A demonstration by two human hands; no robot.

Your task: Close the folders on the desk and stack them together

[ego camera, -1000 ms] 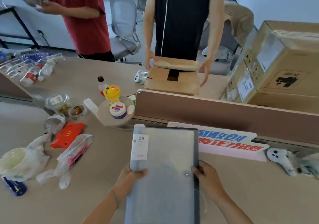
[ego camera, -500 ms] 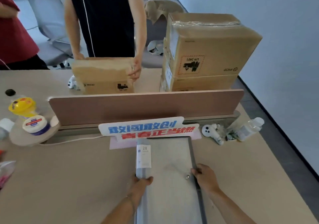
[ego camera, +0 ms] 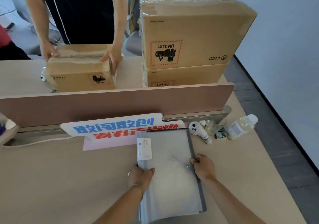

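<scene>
Two hands on one closed grey folder (ego camera: 170, 170) in the head view: left hand (ego camera: 140, 177) pinches its left edge, right hand (ego camera: 204, 167) curls on the dark spine, probably for squaring it up. It lies flat on the desk (ego camera: 60, 180), far end overlapping the slogan sign (ego camera: 114, 128).

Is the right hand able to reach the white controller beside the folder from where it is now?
Probably yes. The right hand grips the folder edge, and only bare desk lies between it and the white controller; it must release first.
</scene>
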